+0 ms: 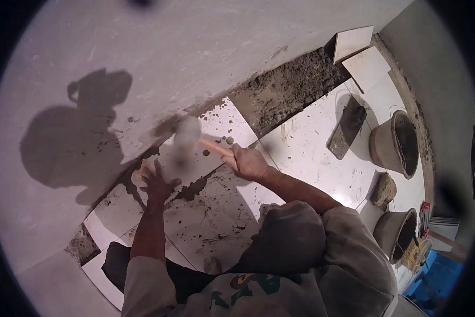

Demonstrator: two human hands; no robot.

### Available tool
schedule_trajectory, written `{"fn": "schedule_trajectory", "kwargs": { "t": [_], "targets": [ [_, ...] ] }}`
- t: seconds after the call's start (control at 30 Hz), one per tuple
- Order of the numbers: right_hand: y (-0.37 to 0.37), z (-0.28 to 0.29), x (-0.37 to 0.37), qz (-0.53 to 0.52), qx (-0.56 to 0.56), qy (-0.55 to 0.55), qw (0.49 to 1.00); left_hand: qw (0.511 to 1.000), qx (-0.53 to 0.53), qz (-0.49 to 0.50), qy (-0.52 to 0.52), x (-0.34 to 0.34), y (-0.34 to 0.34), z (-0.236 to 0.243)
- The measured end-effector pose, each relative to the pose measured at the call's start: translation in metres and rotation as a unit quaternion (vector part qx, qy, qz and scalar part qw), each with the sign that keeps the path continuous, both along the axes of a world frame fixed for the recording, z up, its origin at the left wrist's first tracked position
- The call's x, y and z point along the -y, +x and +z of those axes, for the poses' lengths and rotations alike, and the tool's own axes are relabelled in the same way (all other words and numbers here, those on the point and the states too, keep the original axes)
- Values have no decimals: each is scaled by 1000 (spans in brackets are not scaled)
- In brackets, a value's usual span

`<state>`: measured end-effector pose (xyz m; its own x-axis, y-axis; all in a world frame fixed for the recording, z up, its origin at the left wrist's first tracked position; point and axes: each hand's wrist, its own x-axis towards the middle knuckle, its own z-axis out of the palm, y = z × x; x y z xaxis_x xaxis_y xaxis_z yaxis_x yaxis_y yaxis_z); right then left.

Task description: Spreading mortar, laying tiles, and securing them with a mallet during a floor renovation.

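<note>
My right hand (249, 162) is closed round the light wooden handle of a mallet (215, 147). The mallet's pale head is smeared by motion over a white floor tile (228, 122) beside the wall. Lower left of the mallet head, my left hand (158, 184) lies with its fingers spread near the edge of that tile. Crumbs and dabs of mortar (192, 190) are scattered on the tiles and along the joint between them.
Rough mortar bed (290, 84) shows along the wall. Loose tiles (367, 68) lie in the far corner. At right stand two buckets (381, 142), a dark flat board-like tool (347, 129) and a rough lump (384, 191). A blue thing (433, 282) lies at the lower right.
</note>
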<state>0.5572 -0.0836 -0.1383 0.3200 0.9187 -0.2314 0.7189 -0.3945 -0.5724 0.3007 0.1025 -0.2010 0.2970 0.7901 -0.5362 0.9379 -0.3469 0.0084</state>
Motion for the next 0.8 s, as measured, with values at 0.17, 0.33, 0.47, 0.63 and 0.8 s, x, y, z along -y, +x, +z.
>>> {"fn": "schedule_trajectory", "kwargs": {
  "t": [0.17, 0.33, 0.47, 0.63, 0.8],
  "targets": [
    [-13, 4, -4, -28, -97, -21, 995, 998, -35, 31, -47, -4, 6, 1],
    [-6, -5, 2, 51, -65, 170, 982, 999, -3, 8, -35, -2, 0, 0],
    [4, -19, 3, -58, -63, -50, 995, 1000, 1, 28, -9, 0, 1, -2],
    [7, -25, 7, -40, -95, 117, 988, 999, -9, 27, -24, 0, 3, 3],
    [14, -31, 14, -127, -111, 156, 973, 999, -20, 24, -26, -1, 4, 2]
  ]
}}
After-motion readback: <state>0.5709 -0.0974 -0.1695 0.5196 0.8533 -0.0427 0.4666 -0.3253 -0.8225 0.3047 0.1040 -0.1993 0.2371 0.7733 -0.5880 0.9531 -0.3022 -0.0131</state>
